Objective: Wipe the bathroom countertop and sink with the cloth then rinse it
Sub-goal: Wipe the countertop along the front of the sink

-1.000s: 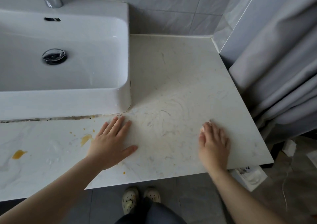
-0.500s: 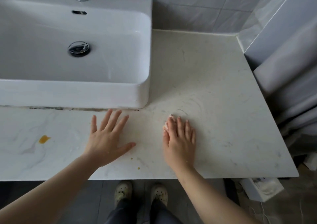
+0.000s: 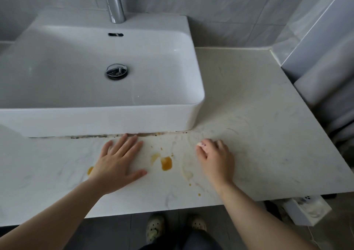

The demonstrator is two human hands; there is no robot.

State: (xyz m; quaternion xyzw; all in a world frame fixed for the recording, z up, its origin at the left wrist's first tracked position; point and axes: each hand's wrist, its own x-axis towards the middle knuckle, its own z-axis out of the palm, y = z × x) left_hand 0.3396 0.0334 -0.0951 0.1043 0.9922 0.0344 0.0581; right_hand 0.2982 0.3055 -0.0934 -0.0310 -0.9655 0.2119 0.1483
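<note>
While the left hand [image 3: 118, 161] lies spread, the right hand [image 3: 215, 160], curled on the cloth [image 3: 201, 145], should scrub the orange stain [image 3: 166, 163] at its nine o'clock.

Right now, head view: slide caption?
Left hand flat on stained countertop before the sink; right hand grips a small pale cloth beside orange spills.

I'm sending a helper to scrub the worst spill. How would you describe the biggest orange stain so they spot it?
Find the white sink; on the countertop strip in front of it, look between the left hand and right hand. The stain is the solid dark-orange blot there; its neighbours are paler smears or tiny specks.
</note>
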